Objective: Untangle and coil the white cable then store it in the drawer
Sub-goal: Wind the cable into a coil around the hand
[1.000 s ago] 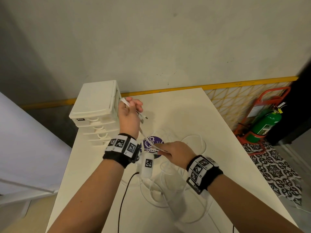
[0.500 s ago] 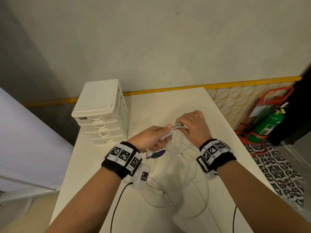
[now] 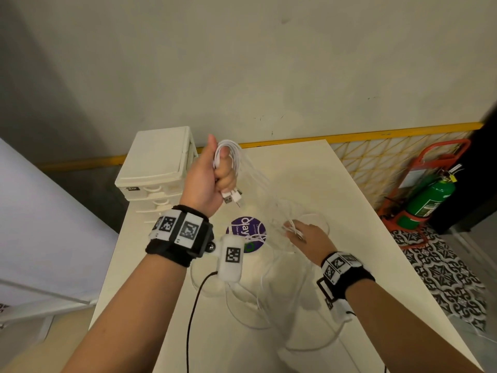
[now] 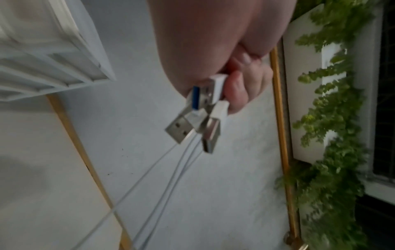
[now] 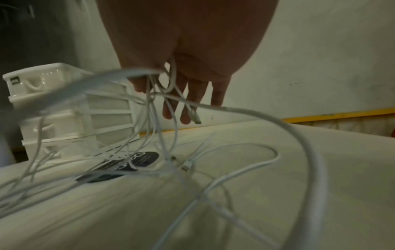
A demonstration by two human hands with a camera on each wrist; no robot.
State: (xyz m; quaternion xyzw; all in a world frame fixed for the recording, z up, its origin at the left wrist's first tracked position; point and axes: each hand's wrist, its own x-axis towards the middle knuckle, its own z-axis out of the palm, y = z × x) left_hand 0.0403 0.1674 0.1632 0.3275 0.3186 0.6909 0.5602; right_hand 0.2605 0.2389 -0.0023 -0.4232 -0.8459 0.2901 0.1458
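Head view shows the cream table [image 3: 336, 184], on it the thin white cable [image 3: 231, 157] slanting from loops clenched in the raised left hand [image 3: 207, 179] down-right to slack draped over the straight-fingered right hand [image 3: 306, 235], nearer the tangle.

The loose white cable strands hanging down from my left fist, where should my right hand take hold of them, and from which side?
Take the white cable strands just below the left hand, where they run close together before fanning into loops on the table. Bring the right hand up from beneath on the right, since the USB plugs and the fist likely block the other side.
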